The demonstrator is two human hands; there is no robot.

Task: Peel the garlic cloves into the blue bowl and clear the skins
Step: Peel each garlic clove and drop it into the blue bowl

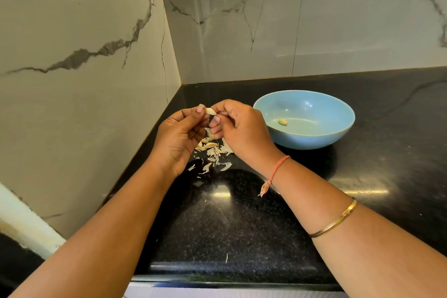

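Counter: black speckled stone counter (242, 225), glossy, with bright glints on it.
Bowl: blue bowl (314, 138) standing toward the back right of the counter.
Skins: loose pile of pale, papery skins (215, 156), left of the bowl and apart from it.
Cloves: a few cloves (211, 145) at the pile's far side.
Scrap: one thin scrap (226, 258) alone near the front edge.

Glossy black speckled countertop (242, 225), white marble-look corner walls (84, 31) (dark grey veining), overhead light glare on stone
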